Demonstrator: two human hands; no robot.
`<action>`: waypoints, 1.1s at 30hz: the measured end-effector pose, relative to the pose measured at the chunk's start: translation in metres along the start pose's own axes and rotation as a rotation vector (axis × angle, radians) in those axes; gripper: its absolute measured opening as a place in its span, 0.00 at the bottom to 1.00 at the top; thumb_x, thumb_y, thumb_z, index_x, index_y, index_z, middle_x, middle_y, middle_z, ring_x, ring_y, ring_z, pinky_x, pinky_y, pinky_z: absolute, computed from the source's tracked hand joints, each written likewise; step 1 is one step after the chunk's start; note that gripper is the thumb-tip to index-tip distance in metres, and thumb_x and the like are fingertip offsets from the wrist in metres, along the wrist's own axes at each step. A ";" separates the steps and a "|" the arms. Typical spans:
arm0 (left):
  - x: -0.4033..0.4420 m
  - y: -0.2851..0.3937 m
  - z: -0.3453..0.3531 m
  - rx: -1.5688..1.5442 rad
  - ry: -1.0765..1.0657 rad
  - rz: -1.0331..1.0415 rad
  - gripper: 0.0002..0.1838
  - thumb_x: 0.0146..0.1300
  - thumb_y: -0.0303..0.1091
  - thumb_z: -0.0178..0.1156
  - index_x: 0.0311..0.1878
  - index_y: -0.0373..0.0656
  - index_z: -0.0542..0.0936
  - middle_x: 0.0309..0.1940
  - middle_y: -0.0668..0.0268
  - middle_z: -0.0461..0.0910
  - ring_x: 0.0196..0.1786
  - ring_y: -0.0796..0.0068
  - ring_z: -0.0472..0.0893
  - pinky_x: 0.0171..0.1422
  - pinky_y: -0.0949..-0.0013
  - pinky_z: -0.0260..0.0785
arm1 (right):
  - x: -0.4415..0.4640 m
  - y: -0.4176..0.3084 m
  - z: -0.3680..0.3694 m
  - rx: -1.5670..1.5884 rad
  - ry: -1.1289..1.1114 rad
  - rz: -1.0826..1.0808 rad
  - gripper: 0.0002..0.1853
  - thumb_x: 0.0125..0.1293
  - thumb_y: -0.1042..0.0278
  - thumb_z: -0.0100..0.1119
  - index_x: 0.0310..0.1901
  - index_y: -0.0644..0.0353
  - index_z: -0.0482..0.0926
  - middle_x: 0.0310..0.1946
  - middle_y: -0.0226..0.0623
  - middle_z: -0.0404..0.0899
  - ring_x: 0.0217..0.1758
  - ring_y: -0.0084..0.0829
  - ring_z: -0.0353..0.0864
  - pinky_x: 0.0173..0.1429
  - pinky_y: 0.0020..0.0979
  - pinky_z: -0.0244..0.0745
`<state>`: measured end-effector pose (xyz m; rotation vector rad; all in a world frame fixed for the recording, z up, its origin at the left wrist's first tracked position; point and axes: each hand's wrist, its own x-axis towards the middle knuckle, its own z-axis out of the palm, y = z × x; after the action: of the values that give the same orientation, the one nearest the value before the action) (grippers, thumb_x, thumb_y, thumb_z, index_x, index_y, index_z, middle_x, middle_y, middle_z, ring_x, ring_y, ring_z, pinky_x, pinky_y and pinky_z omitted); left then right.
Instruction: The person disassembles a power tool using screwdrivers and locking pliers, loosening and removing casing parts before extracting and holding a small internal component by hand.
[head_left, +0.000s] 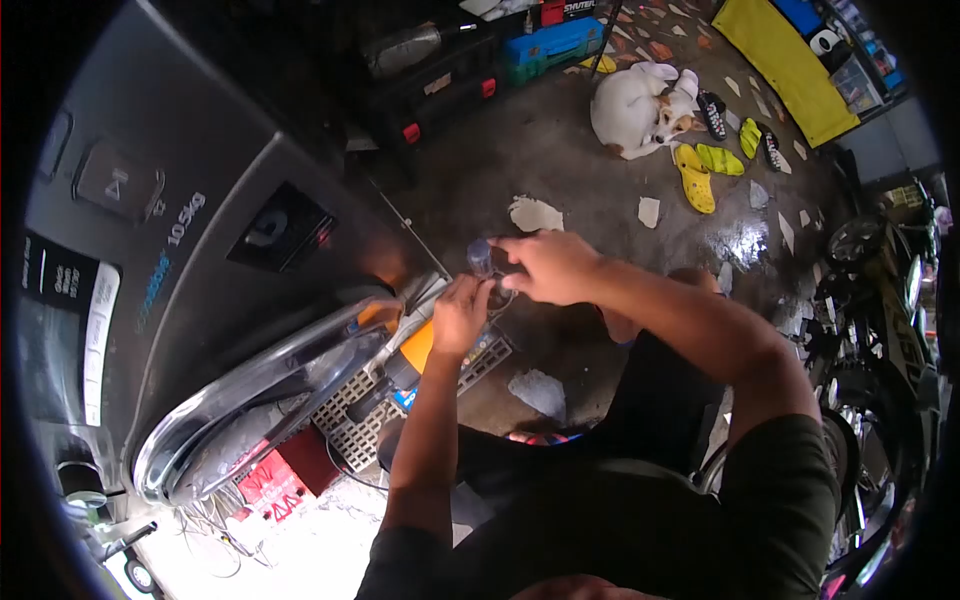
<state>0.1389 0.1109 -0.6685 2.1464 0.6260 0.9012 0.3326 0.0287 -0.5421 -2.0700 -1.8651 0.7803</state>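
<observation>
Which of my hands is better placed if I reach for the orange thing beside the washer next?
Probably the left: your left hand is close to the orange thing, while your right hand is farther across. Both hands seem occupied with a small clear object.

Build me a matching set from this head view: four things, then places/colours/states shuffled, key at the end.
Things
1. small translucent piece
2. dog
3. machine with the round door
4. blue case

Descriptions
A. dark grey front
B. near the picture's top edge
C. at the left hand and right hand
D. white with brown patches, curled on the floor

Pairs: 1-C, 2-D, 3-A, 4-B
</observation>
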 end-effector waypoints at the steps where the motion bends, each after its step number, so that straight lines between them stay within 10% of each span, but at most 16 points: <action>1: -0.001 0.000 0.001 0.003 0.001 -0.009 0.04 0.67 0.27 0.67 0.38 0.39 0.80 0.30 0.54 0.79 0.34 0.47 0.82 0.37 0.51 0.73 | 0.000 0.012 -0.015 -0.005 -0.028 0.001 0.29 0.69 0.52 0.65 0.67 0.55 0.78 0.49 0.51 0.87 0.55 0.54 0.85 0.60 0.52 0.79; 12: -0.011 0.000 0.002 0.225 -0.047 -0.052 0.04 0.66 0.26 0.67 0.34 0.40 0.86 0.37 0.56 0.88 0.38 0.53 0.87 0.45 0.56 0.80 | 0.128 0.256 -0.087 -0.009 0.154 0.058 0.14 0.72 0.58 0.56 0.44 0.55 0.89 0.41 0.45 0.89 0.50 0.53 0.87 0.56 0.51 0.81; 17: -0.050 -0.016 0.007 0.611 -0.227 -0.096 0.08 0.65 0.28 0.70 0.46 0.43 0.83 0.40 0.60 0.88 0.44 0.60 0.88 0.48 0.58 0.81 | 0.237 0.301 -0.134 -0.067 0.465 0.188 0.22 0.78 0.48 0.49 0.45 0.57 0.85 0.44 0.55 0.86 0.52 0.60 0.84 0.58 0.57 0.78; 23: -0.014 0.009 0.006 0.278 -0.069 -0.138 0.13 0.60 0.21 0.72 0.45 0.43 0.79 0.38 0.59 0.88 0.40 0.61 0.89 0.47 0.61 0.83 | 0.348 0.378 -0.234 -0.090 1.002 0.140 0.19 0.72 0.55 0.54 0.54 0.60 0.84 0.55 0.59 0.82 0.61 0.58 0.80 0.66 0.54 0.75; 29: -0.010 0.005 0.005 0.246 -0.043 -0.046 0.13 0.60 0.21 0.72 0.44 0.43 0.80 0.37 0.58 0.88 0.40 0.60 0.89 0.49 0.57 0.82 | 0.403 0.410 -0.293 -0.278 0.638 0.299 0.18 0.64 0.67 0.56 0.53 0.60 0.86 0.53 0.52 0.86 0.60 0.51 0.84 0.67 0.45 0.77; 33: -0.007 0.007 0.006 0.247 -0.053 -0.078 0.12 0.59 0.19 0.70 0.43 0.42 0.79 0.35 0.58 0.86 0.40 0.59 0.87 0.51 0.55 0.81 | 0.418 0.455 -0.316 0.698 0.423 -0.061 0.19 0.72 0.67 0.59 0.63 0.53 0.81 0.60 0.53 0.83 0.59 0.55 0.85 0.61 0.53 0.79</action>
<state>0.1397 0.0995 -0.6693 2.3373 0.8251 0.7550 0.9019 0.4198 -0.6098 -1.5649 -1.1921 0.7586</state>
